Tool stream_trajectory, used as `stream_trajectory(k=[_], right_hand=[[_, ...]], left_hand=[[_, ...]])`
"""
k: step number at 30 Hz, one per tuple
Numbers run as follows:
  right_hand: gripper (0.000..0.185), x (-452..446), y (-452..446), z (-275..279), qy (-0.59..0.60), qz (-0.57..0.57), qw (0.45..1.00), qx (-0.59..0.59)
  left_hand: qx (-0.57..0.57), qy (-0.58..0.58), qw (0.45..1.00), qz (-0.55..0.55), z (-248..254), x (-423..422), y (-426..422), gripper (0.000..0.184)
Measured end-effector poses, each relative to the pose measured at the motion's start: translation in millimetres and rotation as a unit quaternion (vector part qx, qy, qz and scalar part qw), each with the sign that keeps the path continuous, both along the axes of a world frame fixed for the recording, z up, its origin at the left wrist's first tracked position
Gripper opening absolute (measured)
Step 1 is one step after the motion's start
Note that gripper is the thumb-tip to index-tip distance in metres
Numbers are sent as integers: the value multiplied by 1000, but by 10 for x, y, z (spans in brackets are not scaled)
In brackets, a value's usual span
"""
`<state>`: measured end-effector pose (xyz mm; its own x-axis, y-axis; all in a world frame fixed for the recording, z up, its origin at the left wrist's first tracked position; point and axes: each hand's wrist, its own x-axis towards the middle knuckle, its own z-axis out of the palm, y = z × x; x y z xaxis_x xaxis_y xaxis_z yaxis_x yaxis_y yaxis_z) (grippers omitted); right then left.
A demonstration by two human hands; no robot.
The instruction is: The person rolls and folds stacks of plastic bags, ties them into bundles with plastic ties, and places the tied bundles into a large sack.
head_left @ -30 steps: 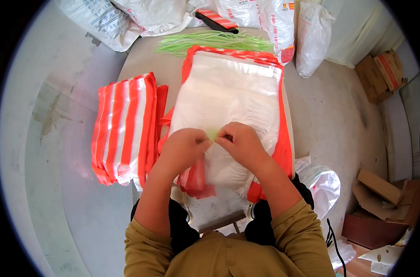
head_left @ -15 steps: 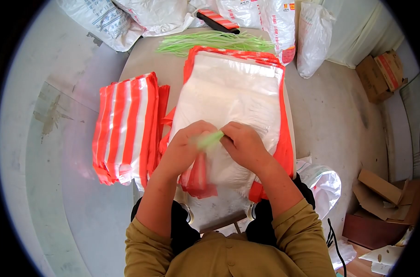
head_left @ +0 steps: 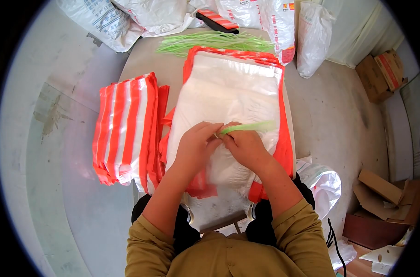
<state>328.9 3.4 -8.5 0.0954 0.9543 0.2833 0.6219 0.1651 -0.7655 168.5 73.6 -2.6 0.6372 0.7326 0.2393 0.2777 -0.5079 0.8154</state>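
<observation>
A light green plastic strip (head_left: 252, 126) runs from between my fingertips out to the right, across the back of my right hand; its far end is blurred. My right hand (head_left: 245, 145) is closed on the strip in a pinch. My left hand (head_left: 194, 145) meets it there, thumb and fingers pinched together at the strip's near end. Both hands are above a stack of white plastic bags with red edges (head_left: 233, 87). Under my left forearm, a crumpled red piece of plastic (head_left: 201, 188) hangs at the stack's near edge.
Left of the big stack lies a folded pile of red-and-white striped bags (head_left: 127, 127). Many green strips (head_left: 210, 44) are spread behind it, near a black and striped item (head_left: 219, 21). White sacks (head_left: 274, 27) line the back; cardboard boxes (head_left: 380, 76) stand right.
The green strip has swung from the left side of my fingers to the right, over my right hand. My left hand has shifted slightly right, its fingertips now against the right hand's.
</observation>
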Motion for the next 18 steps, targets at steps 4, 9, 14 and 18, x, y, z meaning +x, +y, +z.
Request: stream_trajectory(k=[4,9,14,18], right_hand=[[18,37,8,21,35,6,997,-62],[9,11,6,103,118,-24,988,-101],[10,-13,-10,96,107,-25,992,-68],[11,-45,-7,30,61,-38,997,-16]], left_hand=[[-21,17,999,26,53,8,9,32],[-73,5,997,34,-49,-19,78,23],[-271,-60,958,79,-157,22,78,13],[-277,-54,956,78,-203,44,73,15]])
